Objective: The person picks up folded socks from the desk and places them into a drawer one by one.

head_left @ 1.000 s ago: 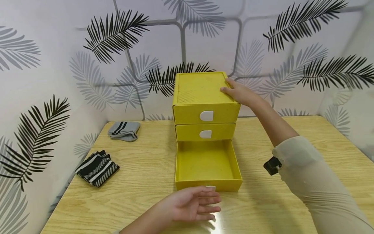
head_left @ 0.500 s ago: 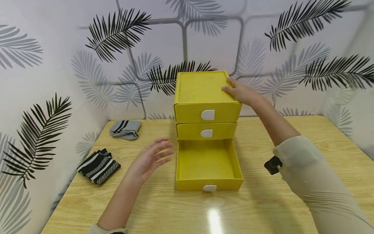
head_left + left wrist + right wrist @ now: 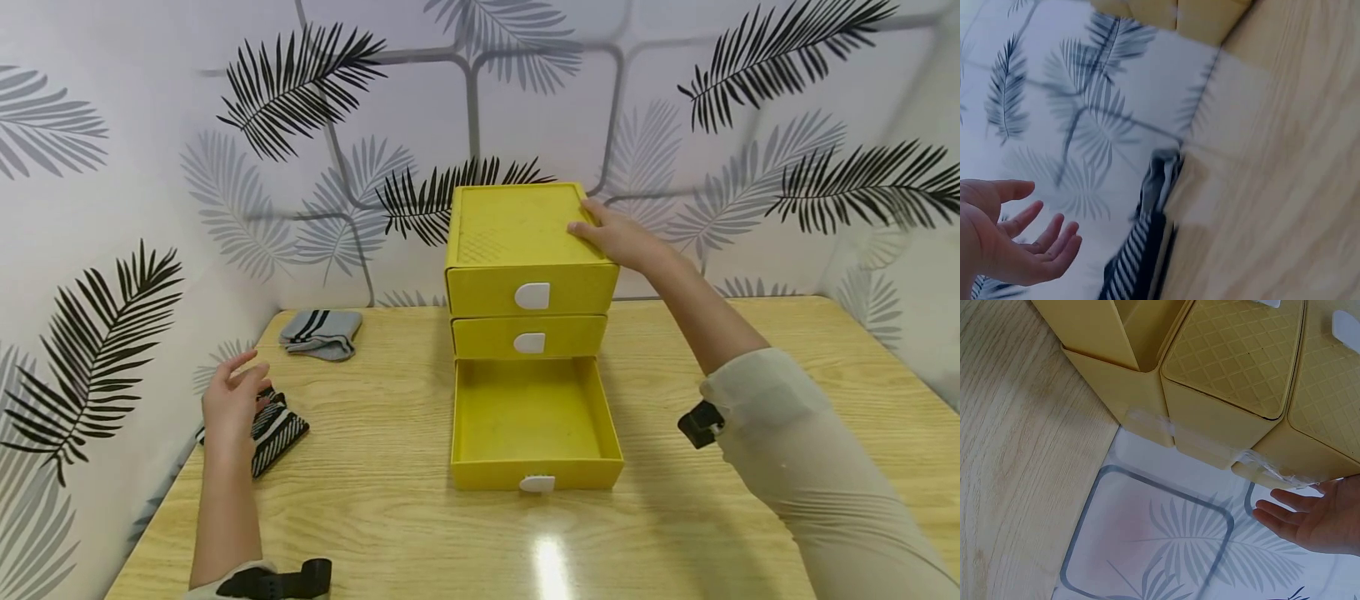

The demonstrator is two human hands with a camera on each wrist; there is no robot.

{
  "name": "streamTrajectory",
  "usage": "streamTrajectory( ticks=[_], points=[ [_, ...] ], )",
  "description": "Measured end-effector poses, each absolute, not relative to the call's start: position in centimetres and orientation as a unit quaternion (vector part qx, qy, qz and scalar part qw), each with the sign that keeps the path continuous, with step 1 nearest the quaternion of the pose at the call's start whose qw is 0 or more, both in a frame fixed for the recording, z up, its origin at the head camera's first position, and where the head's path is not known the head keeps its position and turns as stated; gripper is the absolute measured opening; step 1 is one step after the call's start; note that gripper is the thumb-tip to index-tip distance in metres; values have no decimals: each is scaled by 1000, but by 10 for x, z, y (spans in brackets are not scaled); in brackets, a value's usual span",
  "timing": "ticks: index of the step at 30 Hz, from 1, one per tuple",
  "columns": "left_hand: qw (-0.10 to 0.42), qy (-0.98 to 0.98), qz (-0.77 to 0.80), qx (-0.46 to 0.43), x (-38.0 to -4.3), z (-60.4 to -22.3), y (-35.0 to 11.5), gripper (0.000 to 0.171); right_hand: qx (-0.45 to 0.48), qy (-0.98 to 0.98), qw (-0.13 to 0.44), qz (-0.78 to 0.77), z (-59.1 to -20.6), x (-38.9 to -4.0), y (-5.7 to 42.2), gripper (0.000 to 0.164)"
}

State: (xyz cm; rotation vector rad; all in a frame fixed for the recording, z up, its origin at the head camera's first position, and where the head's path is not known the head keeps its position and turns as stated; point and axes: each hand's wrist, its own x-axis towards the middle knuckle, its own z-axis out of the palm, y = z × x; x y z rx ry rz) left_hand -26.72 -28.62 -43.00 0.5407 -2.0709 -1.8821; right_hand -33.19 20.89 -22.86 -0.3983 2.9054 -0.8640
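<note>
My left hand (image 3: pixel 231 408) hovers over a folded black-and-white striped cloth (image 3: pixel 281 433), partly covering it in the head view. In the left wrist view the fingers are relaxed and apart from the striped cloth (image 3: pixel 1132 265), holding nothing. Behind it lies a folded grey sock-like cloth (image 3: pixel 322 333) with black stripes. My right hand (image 3: pixel 618 240) rests on the top right edge of a yellow drawer unit (image 3: pixel 517 221), thumb on top. Its fingers (image 3: pixel 1291 515) lie extended along the side in the right wrist view. The unit's bottom drawer (image 3: pixel 536 473) is pulled out, with nothing inside.
The upper drawer (image 3: pixel 480 293) and middle drawer (image 3: pixel 480 339) are pushed in, each with a white tab handle. Everything stands on a wooden table (image 3: pixel 397 533) against a leaf-patterned wall (image 3: pixel 540 108). Clear tape (image 3: pixel 1260 464) runs across the unit's side.
My left hand has moved from in front of the pulled-out drawer leftward to the striped cloth. My right hand has stayed on the drawer unit, and the drawers have not moved.
</note>
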Motion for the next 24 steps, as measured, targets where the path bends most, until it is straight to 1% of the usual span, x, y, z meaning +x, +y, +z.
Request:
streamTrajectory(
  ticks=[5, 8, 10, 12, 16, 18, 21, 24],
  points=[
    [130, -803, -532, 237, -252, -434, -312, 48, -129, 950, 43, -282, -229, -332, 208, 66],
    [122, -844, -455, 256, -245, -437, -319, 49, -128, 949, 46, -283, -228, -332, 208, 66],
    [105, -870, -400, 269, -236, -430, -316, 49, -127, 948, 49, -287, -228, -332, 208, 66],
    [74, -888, -362, 274, -224, -417, -308, 49, -126, 948, 49, -288, -228, -332, 208, 66],
    [-9, -922, -316, 222, -201, -384, -289, 47, -125, 948, 48, -287, -228, -331, 208, 66],
    [-40, -929, -316, 186, -194, -375, -284, 49, -126, 948, 48, -288, -228, -331, 208, 66],
    [-67, -926, -337, 159, -191, -372, -281, 50, -126, 947, 49, -292, -228, -331, 208, 66],
    [-71, -920, -359, 138, -195, -376, -281, 50, -128, 946, 49, -293, -227, -331, 208, 66]
  ],
)
